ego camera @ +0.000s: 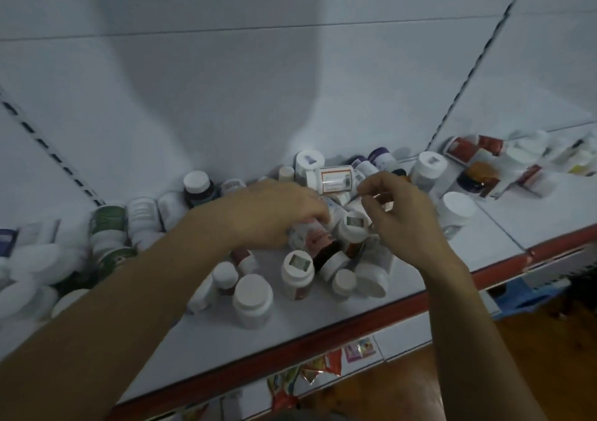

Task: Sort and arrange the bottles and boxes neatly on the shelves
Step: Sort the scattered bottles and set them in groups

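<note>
A jumble of white-capped pill bottles (297, 275) lies on the white shelf (339, 317), some upright and some on their sides. My left hand (274, 214) reaches into the pile, its fingers curled over a bottle with a pink-red label (311, 238) lying on its side. My right hand (403, 217) hovers just right of it above the pile, fingers loosely curled with a gap between thumb and forefinger and nothing plainly held. A clear bottle with an orange-framed label (334, 178) lies on top of the pile behind both hands. Red and white boxes (475, 149) sit at the far right.
More bottles, some with green labels (108, 223), crowd the shelf's left end. A large white-capped bottle (457, 210) stands right of my right hand. The shelf's front edge is red (355, 327). Colourful packets (310, 372) hang on the shelf below.
</note>
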`<state>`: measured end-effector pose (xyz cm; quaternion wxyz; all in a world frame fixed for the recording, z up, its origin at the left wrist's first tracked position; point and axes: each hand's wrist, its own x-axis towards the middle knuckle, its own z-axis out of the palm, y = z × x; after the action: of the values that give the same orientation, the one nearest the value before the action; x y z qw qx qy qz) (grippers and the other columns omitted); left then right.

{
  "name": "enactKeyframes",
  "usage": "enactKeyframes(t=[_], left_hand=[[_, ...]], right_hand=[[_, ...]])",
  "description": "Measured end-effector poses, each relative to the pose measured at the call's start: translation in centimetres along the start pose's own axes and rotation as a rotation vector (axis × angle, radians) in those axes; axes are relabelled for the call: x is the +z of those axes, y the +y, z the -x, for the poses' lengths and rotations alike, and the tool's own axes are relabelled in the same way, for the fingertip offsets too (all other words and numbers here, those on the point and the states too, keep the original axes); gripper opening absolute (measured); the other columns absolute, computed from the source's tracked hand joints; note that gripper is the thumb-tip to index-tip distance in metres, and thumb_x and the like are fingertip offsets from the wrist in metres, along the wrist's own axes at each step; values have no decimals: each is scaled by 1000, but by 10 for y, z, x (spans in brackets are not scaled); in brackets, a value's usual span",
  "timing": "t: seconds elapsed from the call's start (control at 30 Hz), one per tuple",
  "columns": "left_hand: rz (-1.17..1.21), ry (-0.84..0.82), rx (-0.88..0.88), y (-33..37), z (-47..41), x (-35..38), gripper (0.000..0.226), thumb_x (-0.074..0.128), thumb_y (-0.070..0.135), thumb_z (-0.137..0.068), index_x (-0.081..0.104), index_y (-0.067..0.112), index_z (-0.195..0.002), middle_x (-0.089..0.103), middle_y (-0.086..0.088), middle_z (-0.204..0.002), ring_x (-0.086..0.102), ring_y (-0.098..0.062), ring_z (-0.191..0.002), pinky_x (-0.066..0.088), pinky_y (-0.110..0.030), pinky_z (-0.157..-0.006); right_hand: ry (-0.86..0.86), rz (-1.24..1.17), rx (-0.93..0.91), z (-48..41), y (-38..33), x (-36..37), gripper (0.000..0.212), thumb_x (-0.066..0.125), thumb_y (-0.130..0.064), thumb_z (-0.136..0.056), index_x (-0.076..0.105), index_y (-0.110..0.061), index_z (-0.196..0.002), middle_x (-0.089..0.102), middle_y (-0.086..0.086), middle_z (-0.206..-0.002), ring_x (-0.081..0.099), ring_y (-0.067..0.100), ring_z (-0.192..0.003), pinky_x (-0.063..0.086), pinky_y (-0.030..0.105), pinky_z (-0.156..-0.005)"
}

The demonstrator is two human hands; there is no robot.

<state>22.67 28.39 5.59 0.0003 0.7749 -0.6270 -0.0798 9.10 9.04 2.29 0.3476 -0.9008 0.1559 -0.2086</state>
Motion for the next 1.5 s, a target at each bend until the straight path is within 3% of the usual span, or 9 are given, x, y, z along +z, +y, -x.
enactKeyframes(t=[0.13,0.37,0.5,0.73,0.83,0.97,1.13,1.37,1.5], left_hand=[[-142,-165,133,2,-33,15,60,68,16,-86,48,33,-140,55,10,-133,57,-14,-115,47,-31,-79],[90,-167,28,-22,-28,1,86,76,24,-80,28,46,-149,46,13,-136,49,-10,-120,48,-36,-95],[344,101,-147,-26,-3,-30,103,78,37,-82,4,61,-151,49,10,-140,55,-6,-115,50,-35,-99],[882,515,-278,24,-49,-41,88,86,17,-72,27,41,-132,62,7,-110,73,-13,-84,62,-35,-75],[1228,548,-286,43,-82,-42,83,86,1,-72,30,26,-129,71,7,-101,73,-7,-83,60,-28,-68],[1722,376,-286,68,-110,-55,79,82,7,-69,38,21,-132,67,-13,-116,75,-23,-91,61,-41,-69],[1645,403,-288,79,-128,-62,67,79,8,-80,37,18,-131,65,-11,-116,75,-20,-86,61,-43,-66],[1436,568,-398,74,-125,-56,61,79,21,-84,37,19,-127,60,-5,-114,73,-16,-88,63,-41,-66],[1376,752,-473,56,-105,-57,53,75,26,-88,37,16,-123,58,-4,-108,69,-22,-92,63,-45,-76]], right_hand=[[-3,-21,-24,-11,11,-5,24,57,-5,-93,67,-24,-104,63,-25,-97,58,-4,-91,42,4,-70],[-63,-81,-25,-13,38,-16,32,53,-1,-93,65,-29,-105,65,-20,-103,60,3,-94,46,12,-72],[-41,-87,-29,-21,39,-16,28,55,-4,-94,66,-27,-105,66,-21,-102,59,0,-94,45,10,-71],[-43,14,-86,-46,32,-24,21,59,-8,-95,66,-24,-107,64,-17,-98,60,-2,-86,46,8,-72],[80,145,-8,-61,59,-53,19,60,-11,-92,65,-23,-105,68,-7,-102,63,9,-83,52,27,-74],[225,403,232,-80,112,-109,29,63,-20,-88,64,-14,-116,67,12,-114,62,32,-102,50,38,-86],[-143,501,405,-88,143,-127,34,69,-41,-89,65,-19,-115,61,7,-115,58,23,-94,50,36,-79],[11,489,338,-68,131,-129,24,64,-30,-92,62,-20,-115,63,5,-104,58,25,-91,45,34,-71],[357,380,201,-62,85,-139,27,58,-35,-96,57,-23,-120,62,-1,-95,57,21,-83,44,32,-70]])
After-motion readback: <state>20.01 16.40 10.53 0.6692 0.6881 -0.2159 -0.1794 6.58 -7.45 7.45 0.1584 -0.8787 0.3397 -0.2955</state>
